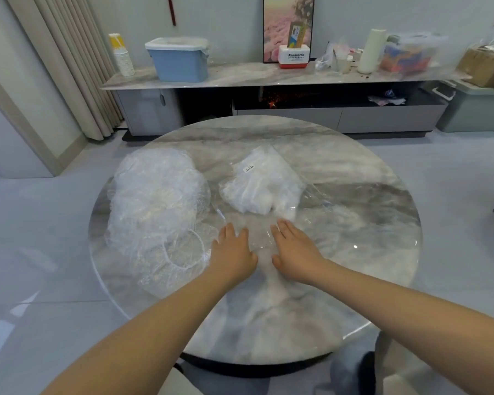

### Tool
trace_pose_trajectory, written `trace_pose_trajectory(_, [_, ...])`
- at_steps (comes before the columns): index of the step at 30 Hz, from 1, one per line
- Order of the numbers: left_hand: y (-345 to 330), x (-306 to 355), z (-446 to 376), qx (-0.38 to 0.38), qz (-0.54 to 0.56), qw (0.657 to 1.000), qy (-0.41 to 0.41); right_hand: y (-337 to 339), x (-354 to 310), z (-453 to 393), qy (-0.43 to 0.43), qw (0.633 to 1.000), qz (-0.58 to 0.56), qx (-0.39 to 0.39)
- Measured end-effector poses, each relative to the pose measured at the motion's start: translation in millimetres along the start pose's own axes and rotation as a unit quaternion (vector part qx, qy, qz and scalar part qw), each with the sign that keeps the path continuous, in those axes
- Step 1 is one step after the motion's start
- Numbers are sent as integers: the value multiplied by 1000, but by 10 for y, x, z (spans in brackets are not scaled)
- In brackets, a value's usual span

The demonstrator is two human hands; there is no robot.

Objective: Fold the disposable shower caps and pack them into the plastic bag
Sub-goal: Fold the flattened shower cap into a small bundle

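A heap of clear crinkled shower caps (157,206) lies on the left of the round marble table (354,178). A clear plastic bag (264,183) with a small label and white folded caps inside sits at the middle, its mouth towards me. One clear shower cap (261,238) is spread flat on the table in front of the bag, hard to make out. My left hand (233,252) and my right hand (295,252) both press flat on it, fingers straight, palms down, side by side.
Behind the table runs a low marble-topped cabinet (240,78) with a blue lidded bin (178,59), stacked paper cups (123,57), a white roll (371,51) and assorted clutter. Curtains (69,67) hang at the left. A green bin (474,106) stands on the floor at the right.
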State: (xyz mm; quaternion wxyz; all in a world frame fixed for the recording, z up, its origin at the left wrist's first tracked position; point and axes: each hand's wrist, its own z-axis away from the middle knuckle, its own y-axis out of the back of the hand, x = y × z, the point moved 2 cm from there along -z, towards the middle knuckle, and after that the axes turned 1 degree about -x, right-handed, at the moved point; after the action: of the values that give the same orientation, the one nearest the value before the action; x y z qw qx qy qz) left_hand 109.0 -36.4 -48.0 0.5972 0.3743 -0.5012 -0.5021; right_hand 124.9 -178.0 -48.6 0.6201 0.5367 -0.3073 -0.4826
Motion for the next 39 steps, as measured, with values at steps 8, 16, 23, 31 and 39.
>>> trace_pose_trajectory(8, [-158, -292, 342, -107, -65, 986, 112, 53, -29, 620, 54, 996, 12, -65])
trace_pose_trajectory(16, [-301, -450, 618, -100, -82, 991, 27, -65, -131, 640, 76, 995, 18, -64])
trace_pose_trajectory(23, [-331, -421, 749, -28, -62, 997, -32, -115, -79, 692, 89, 994, 36, -57])
trace_pose_trajectory(31, [-406, -269, 1070, -14, 3, 989, -147, -217, -85, 800, 160, 987, 23, -22])
trace_pose_trajectory(39, [-370, -161, 1220, -26, 119, 971, -206, -368, -141, 873, 196, 980, 39, -15])
